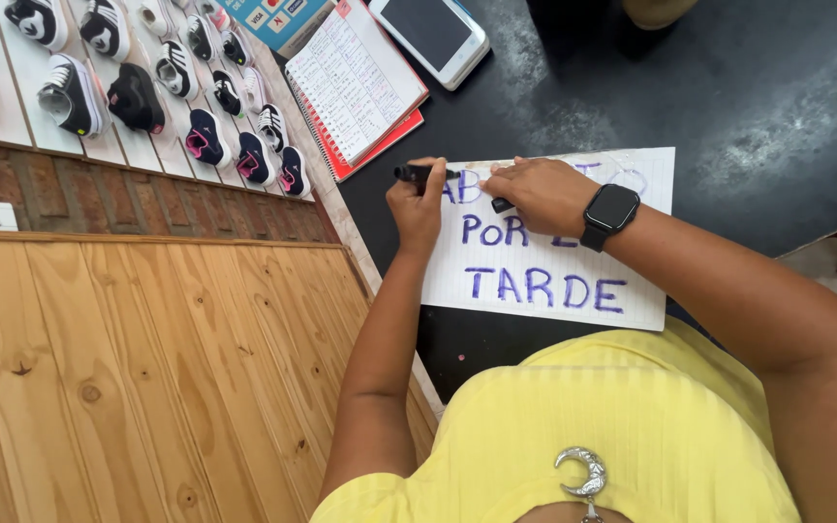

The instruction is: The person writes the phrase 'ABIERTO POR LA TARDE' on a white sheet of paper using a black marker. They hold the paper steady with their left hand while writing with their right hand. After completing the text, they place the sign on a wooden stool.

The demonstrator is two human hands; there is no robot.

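The left hand (417, 203) has its fingers closed around a dark marker (423, 174), held level at the upper left corner of a white squared paper sheet (651, 169) lying on the dark table (728, 87). The right hand (544, 192) rests on the sheet with fingers curled over a small dark piece, probably the cap (I cannot tell for sure). Three lines of purple lettering already fill the sheet, so the writing looks near complete. A spiral notebook (356, 82) lies at eleven o'clock from the sheet, a white tablet (430, 34) at twelve.
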